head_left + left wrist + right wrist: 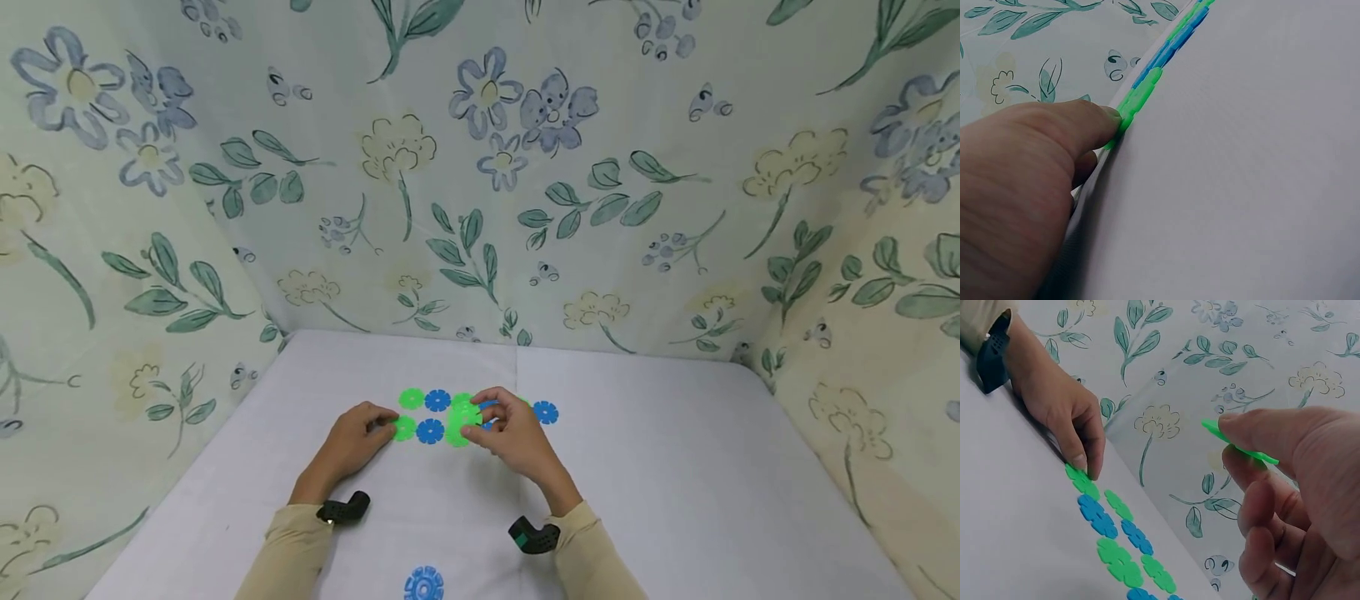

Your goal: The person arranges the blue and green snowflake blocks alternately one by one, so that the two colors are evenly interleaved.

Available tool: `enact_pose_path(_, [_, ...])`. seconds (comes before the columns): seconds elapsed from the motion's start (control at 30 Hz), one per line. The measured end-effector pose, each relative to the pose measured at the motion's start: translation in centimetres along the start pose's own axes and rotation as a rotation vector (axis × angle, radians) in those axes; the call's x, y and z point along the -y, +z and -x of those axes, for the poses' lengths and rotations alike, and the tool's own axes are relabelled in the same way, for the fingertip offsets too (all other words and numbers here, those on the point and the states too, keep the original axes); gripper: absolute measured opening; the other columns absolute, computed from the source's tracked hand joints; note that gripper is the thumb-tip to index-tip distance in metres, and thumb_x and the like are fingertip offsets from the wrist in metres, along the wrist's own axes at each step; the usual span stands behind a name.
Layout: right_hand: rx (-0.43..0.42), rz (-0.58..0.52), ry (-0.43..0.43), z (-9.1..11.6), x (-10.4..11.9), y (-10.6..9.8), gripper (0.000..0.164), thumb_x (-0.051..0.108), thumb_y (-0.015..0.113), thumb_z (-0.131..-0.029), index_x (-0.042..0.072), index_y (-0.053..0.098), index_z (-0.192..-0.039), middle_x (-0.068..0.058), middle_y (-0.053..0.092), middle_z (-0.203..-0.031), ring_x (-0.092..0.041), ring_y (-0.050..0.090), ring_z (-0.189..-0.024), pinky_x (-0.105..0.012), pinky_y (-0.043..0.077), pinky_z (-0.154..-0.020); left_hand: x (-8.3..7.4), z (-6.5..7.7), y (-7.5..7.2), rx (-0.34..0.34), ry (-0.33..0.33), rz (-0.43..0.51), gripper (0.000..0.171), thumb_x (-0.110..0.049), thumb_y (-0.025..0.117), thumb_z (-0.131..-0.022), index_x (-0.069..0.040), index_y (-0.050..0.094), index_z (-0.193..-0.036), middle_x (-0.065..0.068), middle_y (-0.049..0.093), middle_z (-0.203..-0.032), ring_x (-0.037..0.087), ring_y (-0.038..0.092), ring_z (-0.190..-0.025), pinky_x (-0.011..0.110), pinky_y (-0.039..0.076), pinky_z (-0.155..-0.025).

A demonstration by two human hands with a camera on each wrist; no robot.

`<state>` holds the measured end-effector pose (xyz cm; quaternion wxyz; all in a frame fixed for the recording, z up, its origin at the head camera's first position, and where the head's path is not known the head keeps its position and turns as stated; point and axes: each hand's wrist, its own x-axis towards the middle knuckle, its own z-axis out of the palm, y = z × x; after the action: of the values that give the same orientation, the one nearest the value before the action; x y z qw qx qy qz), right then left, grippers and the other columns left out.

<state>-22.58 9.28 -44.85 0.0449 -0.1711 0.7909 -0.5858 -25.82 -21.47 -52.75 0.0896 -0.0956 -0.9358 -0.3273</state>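
Note:
Two rows of green and blue notched plastic discs lie on the white tabletop in the head view. My left hand (352, 437) pinches the edge of the green disc (406, 428) at the left end of the nearer row; its thumb shows on that disc in the left wrist view. My right hand (519, 433) holds another green disc (1260, 455) between thumb and fingertip, raised and tilted above the rows. In the nearer row, a blue disc (431, 431) and a green disc (456, 437) follow. My right hand hides part of both rows.
The farther row has a green disc (412, 398) at its left end and a blue disc (546, 412) at its right end. A blue notched disc (423, 583) lies near the bottom of the head view. Floral cloth (480, 208) walls in the white table (675, 467).

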Motion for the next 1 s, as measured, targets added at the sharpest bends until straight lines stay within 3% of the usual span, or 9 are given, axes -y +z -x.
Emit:
enact_pose_path(0.2, [-0.135,0.028,0.039,0.5,1.4,-2.0,0.043,0.016,0.080,-0.086,0.009,0.060,-0.124,-0.011,0.067,-0.090,-0.010,0.048,-0.055,-0.023,0.041,-0.052,-0.2,-0.1,-0.3,-0.002,0.017,-0.002,0.021,-0.028,0.071,-0.094,-0.024,0.074,-0.115,-0.006,0.067,-0.102,0.012,0.053,-0.086,0.034,0.044,-0.079])
enact_pose_path(0.43, [-0.255,0.041,0.087,-0.3,-2.6,-4.1,0.046,0.030,0.084,-0.082,0.020,0.062,-0.121,-0.007,0.071,-0.092,-0.013,0.052,-0.061,-0.025,0.046,-0.054,-0.1,0.0,-0.1,0.005,-0.010,0.005,0.021,-0.028,0.071,-0.094,-0.024,0.074,-0.115,-0.006,0.067,-0.103,0.013,0.053,-0.086,0.034,0.044,-0.079])
enact_pose_path(0.57, [-0.255,0.048,0.106,-0.2,-3.5,-4.6,0.045,0.031,0.085,-0.081,0.020,0.062,-0.118,-0.006,0.071,-0.089,-0.016,0.054,-0.066,-0.026,0.048,-0.056,0.1,0.1,0.1,0.000,-0.015,-0.004,0.021,-0.028,0.071,-0.094,-0.024,0.074,-0.115,-0.006,0.067,-0.102,0.012,0.053,-0.087,0.034,0.045,-0.079])
enact_pose_path(1.0, [-0.245,0.108,0.224,-0.5,-6.3,-5.0,0.042,0.026,0.083,-0.083,0.021,0.063,-0.118,-0.002,0.061,-0.079,-0.016,0.051,-0.057,-0.027,0.045,-0.055,0.3,-0.1,0.2,-0.003,0.010,0.000,0.021,-0.029,0.070,-0.095,-0.024,0.074,-0.115,-0.007,0.067,-0.102,0.011,0.053,-0.086,0.033,0.045,-0.079])
